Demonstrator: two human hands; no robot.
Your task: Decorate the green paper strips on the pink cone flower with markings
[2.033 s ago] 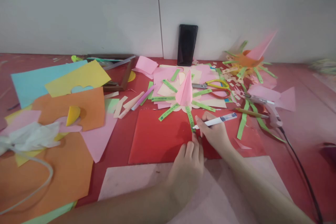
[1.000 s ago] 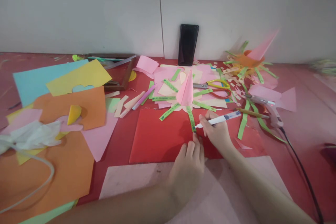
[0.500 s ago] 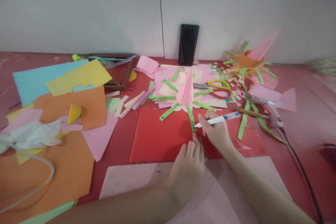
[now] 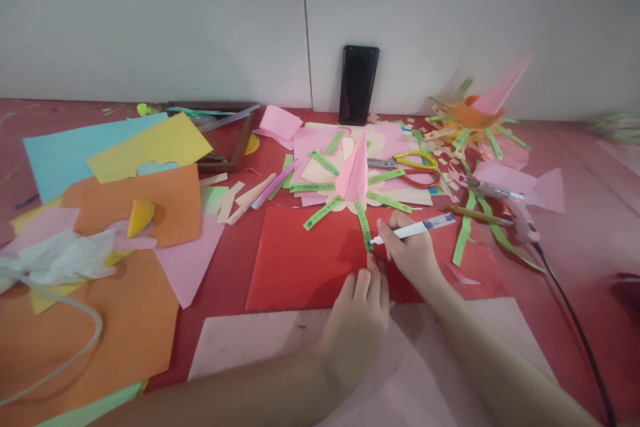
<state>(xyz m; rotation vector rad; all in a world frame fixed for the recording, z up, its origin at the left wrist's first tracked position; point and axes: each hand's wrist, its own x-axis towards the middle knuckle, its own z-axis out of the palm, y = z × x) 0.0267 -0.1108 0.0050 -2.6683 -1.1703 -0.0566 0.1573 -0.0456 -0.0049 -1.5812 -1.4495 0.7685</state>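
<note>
My right hand [image 4: 410, 250] is closed around a white marker pen [image 4: 411, 229], its tip touching the lower end of a green paper strip [image 4: 365, 227]. Dark drawn marks run along that strip, with a star shape near the tip. My left hand [image 4: 361, 300] has its fingers bent together and holds the strip's near end down on a red sheet [image 4: 305, 253]. The strip belongs to a paper piece with a pink cone [image 4: 354, 173] in the middle, a scalloped pale base and several green strips spreading outward.
Scissors [image 4: 415, 161] lie right of the cone, and a glue gun [image 4: 520, 207] with a black cord is farther right. A phone [image 4: 359, 85] leans on the wall. Another cone piece [image 4: 475, 113] stands back right. Orange card [image 4: 100, 327] and a wooden tray [image 4: 240, 147] are left.
Both hands stay in nearly the same place. The marker tip remains at the strip's lower end, with only a very slight shift of the pen.
</note>
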